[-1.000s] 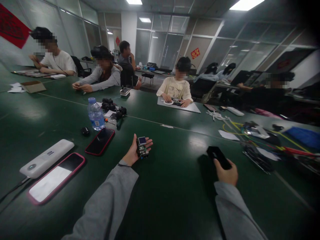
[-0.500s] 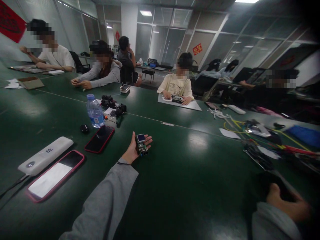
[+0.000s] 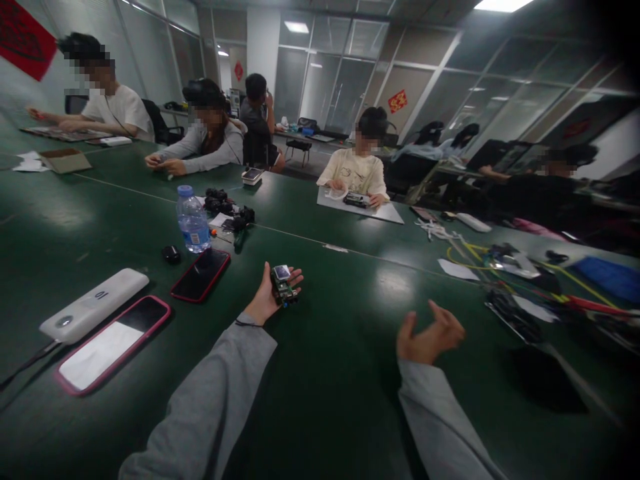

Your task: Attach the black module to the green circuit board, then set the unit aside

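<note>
On the upturned palm of my left hand (image 3: 265, 295) rests a small green circuit board (image 3: 286, 288) with a little square screen, which now catches the light. The thumb lies along the board's left side, and the fingers stretch out beneath it. My right hand (image 3: 431, 335) hovers above the green table (image 3: 340, 373) with thumb and fingers apart and nothing in it. To its right lies a flat black object (image 3: 547, 380); its kind is not clear.
Left of my left hand are a phone with a red edge (image 3: 201, 275), a pink-cased phone (image 3: 113, 347), a white power bank (image 3: 95, 305) and a water bottle (image 3: 193, 220). Tangled cables (image 3: 530, 267) lie at the right. Several people sit around, one person (image 3: 355, 170) straight across.
My right hand has left the black object at the right and moved left towards the middle. The board in my left hand has tilted slightly, its screen now bright.
</note>
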Tool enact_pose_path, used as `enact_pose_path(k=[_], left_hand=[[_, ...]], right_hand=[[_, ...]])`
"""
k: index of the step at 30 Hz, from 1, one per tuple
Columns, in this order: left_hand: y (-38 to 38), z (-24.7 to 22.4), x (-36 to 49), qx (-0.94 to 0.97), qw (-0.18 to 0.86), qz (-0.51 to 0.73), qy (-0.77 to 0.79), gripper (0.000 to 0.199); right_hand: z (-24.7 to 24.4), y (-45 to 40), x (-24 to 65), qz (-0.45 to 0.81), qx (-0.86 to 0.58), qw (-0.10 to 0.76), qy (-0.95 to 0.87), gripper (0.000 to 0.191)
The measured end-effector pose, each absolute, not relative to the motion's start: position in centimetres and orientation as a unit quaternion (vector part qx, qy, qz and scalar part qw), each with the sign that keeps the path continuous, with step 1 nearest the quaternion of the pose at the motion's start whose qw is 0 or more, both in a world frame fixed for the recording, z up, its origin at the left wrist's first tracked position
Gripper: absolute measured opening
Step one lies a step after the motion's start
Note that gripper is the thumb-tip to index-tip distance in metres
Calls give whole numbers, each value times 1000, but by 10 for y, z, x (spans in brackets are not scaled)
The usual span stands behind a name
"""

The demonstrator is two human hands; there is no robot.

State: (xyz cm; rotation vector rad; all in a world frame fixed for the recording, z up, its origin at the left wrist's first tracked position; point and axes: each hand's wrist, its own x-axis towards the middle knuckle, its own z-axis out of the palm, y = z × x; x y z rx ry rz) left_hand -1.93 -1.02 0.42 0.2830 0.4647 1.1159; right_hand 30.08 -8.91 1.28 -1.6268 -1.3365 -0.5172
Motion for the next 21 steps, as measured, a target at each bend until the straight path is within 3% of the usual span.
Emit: enact_pose_path(k=[3,5,9,18,21], left_hand=[[-9,0,-19,129,812,528,215,62],[-9,-2,-18,125,807,536,214,62],[-9,-1,-18,119,807,540,205,58],[-20,31,-9,128,840,515,112,51],[-23,40,-3,143,840,510,114,49]], right_hand=[[9,-86,199,-128,-574,443,-677,44],[9,-89,143,-65,-499,382,-775,44],[10,-80,94,-1,-421,315,-851,47],[-12,-43,122,241,-489,520,-657,46],[-15,-40,126,281,-513,552,-595,58]])
